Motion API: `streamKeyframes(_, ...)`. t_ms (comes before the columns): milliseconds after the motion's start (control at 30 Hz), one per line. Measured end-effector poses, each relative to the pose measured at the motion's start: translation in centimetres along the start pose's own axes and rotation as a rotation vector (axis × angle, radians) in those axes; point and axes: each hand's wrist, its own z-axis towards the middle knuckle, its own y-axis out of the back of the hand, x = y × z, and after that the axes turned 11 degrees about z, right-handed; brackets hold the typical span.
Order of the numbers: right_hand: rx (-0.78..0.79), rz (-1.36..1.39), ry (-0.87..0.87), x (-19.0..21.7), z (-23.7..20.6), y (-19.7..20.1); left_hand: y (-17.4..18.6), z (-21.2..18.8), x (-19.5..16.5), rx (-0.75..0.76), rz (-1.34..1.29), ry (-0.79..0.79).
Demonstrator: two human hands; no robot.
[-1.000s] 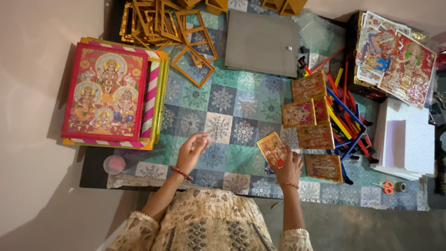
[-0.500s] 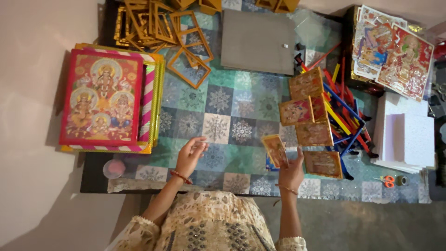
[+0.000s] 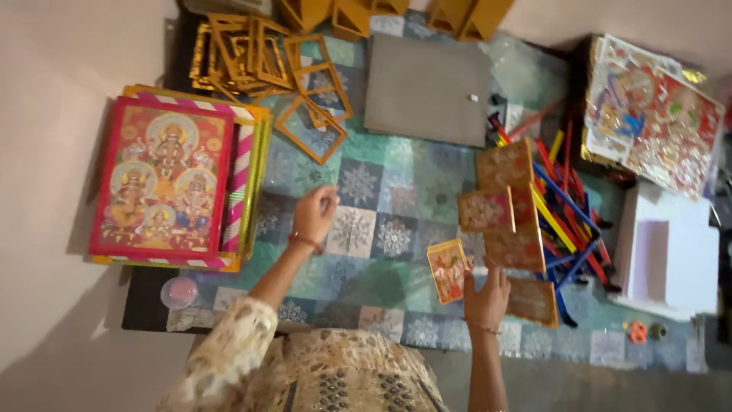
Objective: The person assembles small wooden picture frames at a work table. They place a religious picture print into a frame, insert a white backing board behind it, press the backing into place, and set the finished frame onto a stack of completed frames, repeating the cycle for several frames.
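My right hand (image 3: 486, 296) holds a small orange picture card (image 3: 447, 270) by its right edge, just above the patterned table cloth (image 3: 381, 229). To its right lie several similar small pictures (image 3: 499, 200) in a loose pile. My left hand (image 3: 314, 214) is stretched forward over the cloth with nothing in it, fingers pointing toward an empty gold frame (image 3: 311, 130). A bangle is on each wrist.
A stack of large framed pictures (image 3: 164, 187) lies at the left. A heap of gold frames (image 3: 252, 57) and a grey board (image 3: 427, 88) lie at the back. Coloured strips (image 3: 568, 221), a white box (image 3: 671, 259) and glittery prints (image 3: 648, 114) are on the right. A pink round lid (image 3: 180, 292) is near the front left.
My left hand has reached further forward toward the gold frames. My right hand has kept hold of the small card and shifted slightly toward me.
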Motion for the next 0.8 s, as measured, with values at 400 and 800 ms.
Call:
streamKeyframes(400, 0.057, 0.306, 0.138, 10.9, 6.7, -3.1, -1.4, 9.0, 0.7, -0.101, 0.713, -0.260)
streamKeyframes(800, 0.041, 0.310, 0.037, 12.7, 4.2, -0.7, 7.8, -4.1, -4.7, 0.054, 0.563, -0.691)
